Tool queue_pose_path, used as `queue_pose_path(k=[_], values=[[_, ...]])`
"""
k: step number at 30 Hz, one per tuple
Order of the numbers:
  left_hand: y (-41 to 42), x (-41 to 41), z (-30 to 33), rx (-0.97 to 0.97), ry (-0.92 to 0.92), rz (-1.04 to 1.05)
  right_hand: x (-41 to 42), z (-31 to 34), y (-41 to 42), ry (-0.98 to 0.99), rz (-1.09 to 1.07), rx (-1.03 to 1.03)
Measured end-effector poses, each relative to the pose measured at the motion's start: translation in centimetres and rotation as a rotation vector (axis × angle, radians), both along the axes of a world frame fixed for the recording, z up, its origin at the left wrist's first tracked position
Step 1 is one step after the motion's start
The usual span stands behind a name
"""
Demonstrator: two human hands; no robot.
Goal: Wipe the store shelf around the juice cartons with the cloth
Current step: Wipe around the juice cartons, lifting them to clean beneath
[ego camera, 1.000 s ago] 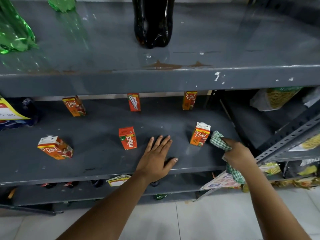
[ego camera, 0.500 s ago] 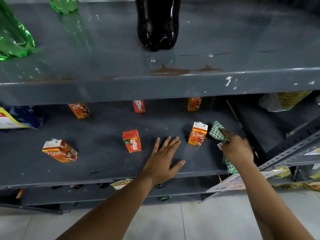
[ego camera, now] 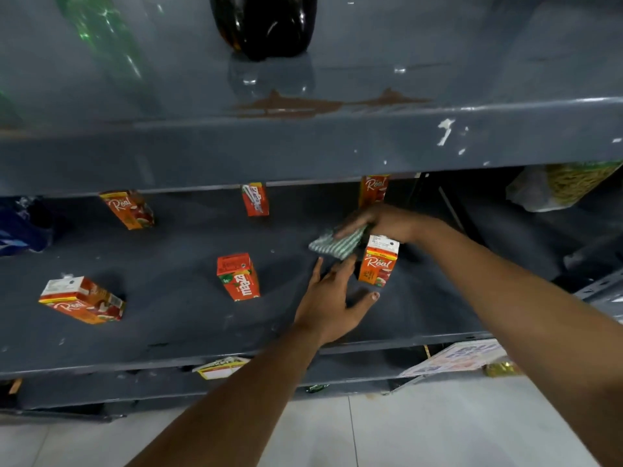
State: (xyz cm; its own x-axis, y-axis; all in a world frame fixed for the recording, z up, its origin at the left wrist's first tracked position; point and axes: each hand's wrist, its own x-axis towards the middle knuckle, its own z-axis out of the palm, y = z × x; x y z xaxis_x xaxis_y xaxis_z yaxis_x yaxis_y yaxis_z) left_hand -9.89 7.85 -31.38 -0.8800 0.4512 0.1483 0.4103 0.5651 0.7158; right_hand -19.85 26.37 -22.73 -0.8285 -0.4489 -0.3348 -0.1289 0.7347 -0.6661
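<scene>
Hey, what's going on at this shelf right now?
A person is wiping a grey store shelf that holds scattered juice cartons. The right hand presses a green checked cloth onto the shelf just behind an upright Real carton. The left hand rests flat on the shelf beside that carton. A Maaza carton stands further left.

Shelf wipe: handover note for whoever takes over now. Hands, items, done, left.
Right hand presses the green checked cloth on the middle shelf, behind the right front Real carton.
Left hand lies flat and open on the shelf beside that carton.
Maaza carton stands mid-shelf; another Real carton lies tipped at left.
Done: cannot tell which parts are wiped.
Left: wipe around the other cartons.
</scene>
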Motion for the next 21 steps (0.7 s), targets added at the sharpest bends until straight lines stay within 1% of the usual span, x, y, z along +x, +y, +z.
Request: queue_pose_path(k=[2, 3, 6, 8, 12, 15, 18, 20, 21], values=[[-0.1, 0.0, -0.2, 0.015, -0.045, 0.021, -0.7, -0.6, -0.5, -0.118, 0.129, 0.093], [-0.1, 0.0, -0.3, 0.011, -0.040, 0.024, -0.9, -0.9, -0.3, -0.145, 0.143, 0.106], [0.3, -0.1, -0.2, -0.012, -0.010, 0.021, -0.8, -1.6, 0.6, -0.174, 0.067, 0.033], [0.7, -0.1, -0.2, 0.021, -0.024, 0.027, -0.5, -2.1, 1.0, -0.180, 0.012, -0.036], [1.6, -0.1, -0.5, 0.076, -0.011, 0.024, 0.0, -2.5, 1.0, -0.161, -0.027, -0.080], [2.3, -0.3, -0.3, 0.081, -0.019, 0.006, 0.2, -2.2, 0.9, -0.210, -0.086, -0.128], [2.5, -0.3, -0.4, 0.180, 0.014, 0.054, 0.5, -2.1, 0.8, -0.157, -0.056, -0.069], [2.5, -0.1, -0.6, 0.254, -0.011, 0.095, 0.9, -2.1, 0.8, -0.129, -0.090, -0.075], [2.5, 0.0, -0.6, 0.261, -0.036, 0.109, 1.1, -2.2, 1.0, -0.112, -0.109, -0.072]])
